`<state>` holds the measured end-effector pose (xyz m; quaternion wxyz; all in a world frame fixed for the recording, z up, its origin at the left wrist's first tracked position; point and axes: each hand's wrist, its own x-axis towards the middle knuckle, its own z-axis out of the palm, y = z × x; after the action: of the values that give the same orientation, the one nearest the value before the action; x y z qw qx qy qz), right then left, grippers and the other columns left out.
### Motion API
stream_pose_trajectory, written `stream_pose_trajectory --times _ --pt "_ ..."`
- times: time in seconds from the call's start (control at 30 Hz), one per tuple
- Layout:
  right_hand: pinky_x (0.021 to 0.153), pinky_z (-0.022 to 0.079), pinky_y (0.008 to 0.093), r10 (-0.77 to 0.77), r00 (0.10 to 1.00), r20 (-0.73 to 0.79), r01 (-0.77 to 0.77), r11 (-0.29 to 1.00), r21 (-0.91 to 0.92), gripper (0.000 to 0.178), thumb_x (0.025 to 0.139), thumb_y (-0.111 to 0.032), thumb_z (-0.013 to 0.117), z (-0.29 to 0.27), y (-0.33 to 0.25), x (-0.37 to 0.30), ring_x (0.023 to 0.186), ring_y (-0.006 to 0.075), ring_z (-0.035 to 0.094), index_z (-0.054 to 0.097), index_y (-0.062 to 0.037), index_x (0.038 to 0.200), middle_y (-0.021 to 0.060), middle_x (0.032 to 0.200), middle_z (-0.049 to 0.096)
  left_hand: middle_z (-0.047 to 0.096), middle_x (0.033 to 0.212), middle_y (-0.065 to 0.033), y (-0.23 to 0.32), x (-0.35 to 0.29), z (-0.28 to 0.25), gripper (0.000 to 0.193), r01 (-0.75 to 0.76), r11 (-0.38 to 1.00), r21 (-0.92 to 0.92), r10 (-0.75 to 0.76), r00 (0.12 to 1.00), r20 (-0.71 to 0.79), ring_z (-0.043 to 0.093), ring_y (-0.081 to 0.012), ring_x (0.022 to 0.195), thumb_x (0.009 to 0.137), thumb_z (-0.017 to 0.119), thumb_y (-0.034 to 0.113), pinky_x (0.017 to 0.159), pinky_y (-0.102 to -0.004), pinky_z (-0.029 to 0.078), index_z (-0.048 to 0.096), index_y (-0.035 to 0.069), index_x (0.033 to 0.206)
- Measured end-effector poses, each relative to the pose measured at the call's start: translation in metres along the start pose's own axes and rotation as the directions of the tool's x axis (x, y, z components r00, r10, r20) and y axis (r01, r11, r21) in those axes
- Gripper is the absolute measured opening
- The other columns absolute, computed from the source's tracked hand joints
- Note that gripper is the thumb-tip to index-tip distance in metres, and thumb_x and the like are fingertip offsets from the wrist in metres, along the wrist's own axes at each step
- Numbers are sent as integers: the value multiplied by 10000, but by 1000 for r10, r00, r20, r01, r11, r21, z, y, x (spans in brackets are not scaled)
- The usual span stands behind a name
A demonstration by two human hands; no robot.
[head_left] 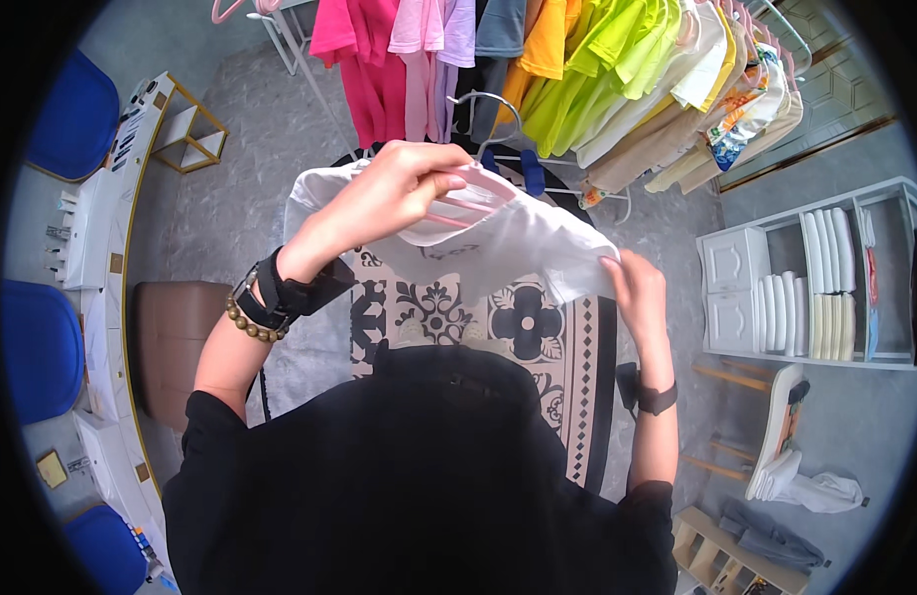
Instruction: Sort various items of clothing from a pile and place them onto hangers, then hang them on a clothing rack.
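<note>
A white T-shirt (513, 243) is spread between my hands at chest height, with a pink clothes hanger (495, 184) inside its neck opening. The hanger's metal hook (500, 99) sticks out above the collar, pointing away from me. My left hand (409, 186) is closed at the collar, thumb and fingers gripping the hanger near the base of its hook. At the shirt's right shoulder end, my right hand (637, 285) pinches the white fabric between thumb and fingers. The hanger's far left arm is hidden behind my left hand and the cloth.
Ahead stands a clothes rack with bright shirts (617, 59) hanging on it. A patterned rug (438, 307) lies below. On the left are a brown stool (181, 347), blue chairs (42, 337) and a long white counter (111, 317). White shelving (751, 337) with folded clothes stands right.
</note>
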<state>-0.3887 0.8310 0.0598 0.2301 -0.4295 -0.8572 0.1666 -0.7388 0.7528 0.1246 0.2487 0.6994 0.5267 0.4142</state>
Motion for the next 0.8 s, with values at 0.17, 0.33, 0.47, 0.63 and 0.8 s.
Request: stream_pose_trajectory --times 0.17,0.33,0.47,0.63,0.8 --pt "551 463 392 48 998 -49 -57 980 -193 151 918 -195 637 -10 27 -15 603 359 592 673 -52 888 163 656 596 620 745 -169 -7 -1 -15 168 44 999 14 -43 998 -48 569 -211 638 885 608 16 634 -327 470 628 -47 1039" --pt "730 519 346 84 994 -68 -77 991 106 206 927 -172 624 -8 19 -2 827 305 674 663 -8 1045 163 900 676 635 769 -169 -6 0 -16 177 29 1000 -6 -29 999 -33 575 -214 655 887 604 22 639 -327 468 631 -42 1049" --pt "978 457 355 -38 992 -122 79 935 347 378 886 -126 654 -8 -15 13 1138 292 608 579 26 1224 155 1170 650 632 786 -177 6 7 -16 161 24 999 -46 -23 999 32 624 -235 696 896 608 49 646 -334 482 631 -45 1025" --pt "626 456 329 -150 981 124 101 935 339 177 899 -160 666 -5 -36 13 669 201 570 639 15 903 89 714 567 664 873 -125 -7 14 -15 136 -165 985 44 164 986 17 613 -262 839 876 651 91 743 -355 471 656 -13 964" --pt "574 400 269 -65 969 240 -89 812 576 212 945 -184 624 -7 -67 -8 628 104 493 634 16 876 44 680 534 671 947 -153 -24 1 -16 202 -4 999 -37 6 998 61 623 -318 914 901 634 143 831 -395 466 658 -4 1038"
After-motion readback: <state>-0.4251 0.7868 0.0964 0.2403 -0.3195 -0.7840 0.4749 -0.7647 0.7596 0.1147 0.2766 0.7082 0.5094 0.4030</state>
